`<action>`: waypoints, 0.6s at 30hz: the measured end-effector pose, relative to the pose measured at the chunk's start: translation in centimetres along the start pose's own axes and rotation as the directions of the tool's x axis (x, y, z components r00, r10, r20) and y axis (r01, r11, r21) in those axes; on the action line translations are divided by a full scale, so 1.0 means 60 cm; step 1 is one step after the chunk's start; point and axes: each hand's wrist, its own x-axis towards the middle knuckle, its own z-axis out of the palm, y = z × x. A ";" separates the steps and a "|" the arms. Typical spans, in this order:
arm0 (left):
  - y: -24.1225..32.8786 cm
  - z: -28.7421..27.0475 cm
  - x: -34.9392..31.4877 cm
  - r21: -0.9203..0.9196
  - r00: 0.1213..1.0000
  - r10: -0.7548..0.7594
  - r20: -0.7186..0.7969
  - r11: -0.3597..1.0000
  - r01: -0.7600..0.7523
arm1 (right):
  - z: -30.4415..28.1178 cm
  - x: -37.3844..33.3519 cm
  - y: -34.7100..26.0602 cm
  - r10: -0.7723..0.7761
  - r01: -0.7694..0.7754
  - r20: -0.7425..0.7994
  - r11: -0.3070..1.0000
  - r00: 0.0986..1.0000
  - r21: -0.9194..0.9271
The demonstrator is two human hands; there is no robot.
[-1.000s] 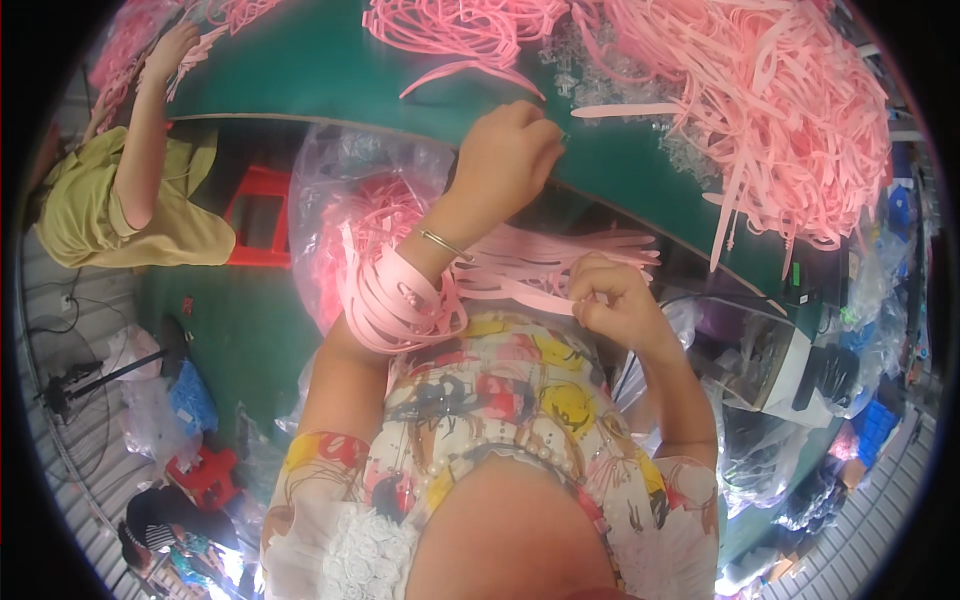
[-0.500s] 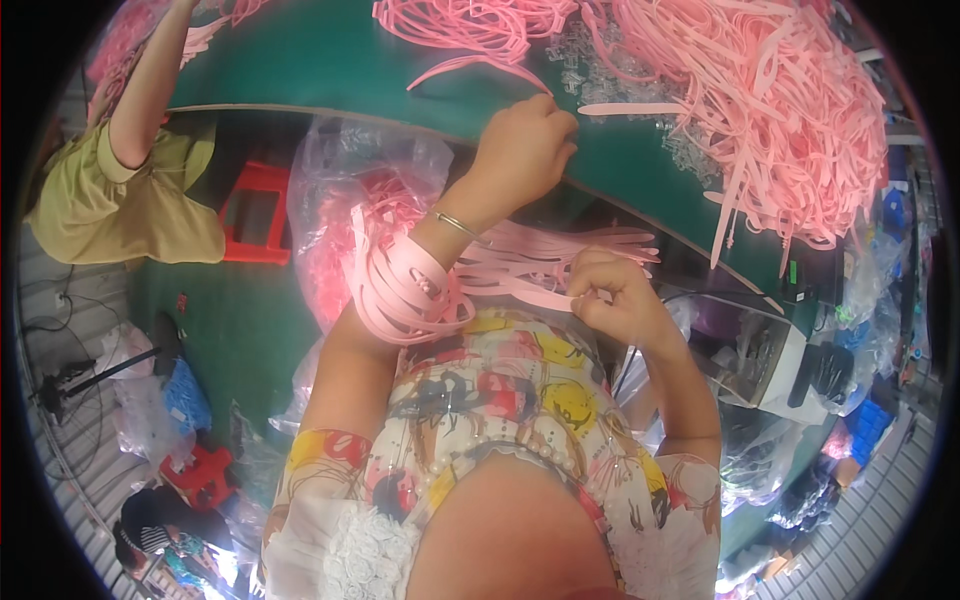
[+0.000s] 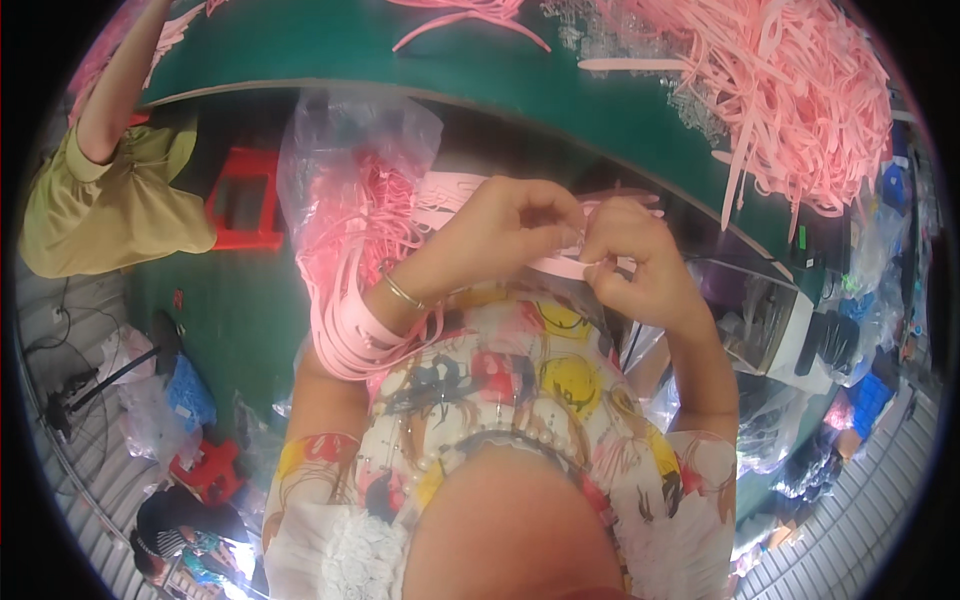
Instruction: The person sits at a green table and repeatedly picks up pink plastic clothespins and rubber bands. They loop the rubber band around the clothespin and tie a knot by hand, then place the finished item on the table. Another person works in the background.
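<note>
Nearest me, a thick cluster of pink strap loops (image 3: 345,325) hangs around the worker's left forearm, just below a metal bangle (image 3: 402,290). The left hand (image 3: 510,228) is curled, thumb and forefinger drawn together; something small and clear may sit between them, but I can't tell. Right beside it, the right hand (image 3: 640,255) pinches the end of a flat pink strap (image 3: 560,267) in front of the floral blouse (image 3: 500,350). Beyond the left forearm, more pink straps fill a clear plastic bag (image 3: 350,130). On the green table (image 3: 330,55) lies a big tangled heap of pink straps (image 3: 800,110), with clear plastic pieces (image 3: 690,105) scattered at its edge.

By my reckoning, one strap end is in hand and unfinished; the loops on the arm look like a batch gathered already, while the heap suggests plenty left. Whether the bagged straps are done, I can't say.

Half a second ago the left hand was up at the table's edge; now it is down against the right, which has barely shifted.
</note>
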 end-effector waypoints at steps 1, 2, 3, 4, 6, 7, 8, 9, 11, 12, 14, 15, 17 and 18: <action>0.000 0.002 -0.007 0.010 1.000 0.016 0.012 1.000 -0.016 | -0.002 0.001 -0.003 0.005 -0.005 -0.003 0.999 1.000 -0.046; 0.001 0.004 -0.014 0.021 0.999 0.033 0.024 0.999 -0.033 | -0.003 0.001 -0.005 0.009 -0.009 -0.006 0.996 1.000 -0.091; 0.006 0.004 -0.019 0.059 0.999 0.039 0.017 0.997 -0.040 | -0.004 0.001 -0.006 0.010 -0.011 -0.010 0.990 1.000 -0.138; 0.012 0.004 -0.024 0.097 0.999 0.045 0.009 0.994 -0.046 | -0.002 0.000 -0.006 0.034 -0.037 -0.024 0.988 0.999 -0.151; 0.016 0.007 -0.030 0.163 0.998 0.064 -0.009 0.985 -0.062 | -0.001 -0.001 -0.013 0.060 -0.060 -0.002 0.988 0.998 -0.145; 0.017 0.009 -0.032 0.190 0.997 0.075 -0.019 0.979 -0.070 | -0.001 -0.002 -0.015 0.072 -0.070 0.010 0.987 0.997 -0.143; 0.017 0.011 -0.035 0.217 0.996 0.087 -0.030 0.973 -0.079 | 0.000 -0.003 -0.013 0.086 -0.084 0.011 0.988 0.996 -0.129; 0.021 0.013 -0.038 0.275 0.991 0.121 -0.048 0.956 -0.104 | 0.000 -0.004 -0.009 0.096 -0.094 0.015 0.989 0.995 -0.114; 0.027 0.019 -0.042 0.389 0.978 0.192 -0.078 0.909 -0.147 | 0.000 -0.005 -0.003 0.108 -0.104 0.027 0.990 0.994 -0.096; 0.025 0.022 -0.043 0.474 0.958 0.280 -0.062 0.853 -0.218 | -0.001 -0.005 -0.001 0.110 -0.107 0.032 0.990 0.993 -0.094; 0.020 0.027 -0.043 0.627 0.896 0.443 -0.008 0.701 -0.341 | -0.001 -0.005 0.003 0.126 -0.123 0.051 0.991 0.991 -0.059; 0.020 0.029 -0.045 0.670 0.883 0.468 0.030 0.646 -0.365 | 0.001 -0.005 0.006 0.139 -0.137 0.066 0.990 0.988 -0.025; 0.018 0.033 -0.049 0.743 0.854 0.508 0.111 0.529 -0.411 | 0.001 -0.005 0.011 0.156 -0.159 0.094 0.987 0.983 0.029; 0.017 0.035 -0.050 0.741 0.833 0.535 0.137 0.504 -0.445 | 0.001 -0.006 0.014 0.160 -0.166 0.107 0.985 0.981 0.051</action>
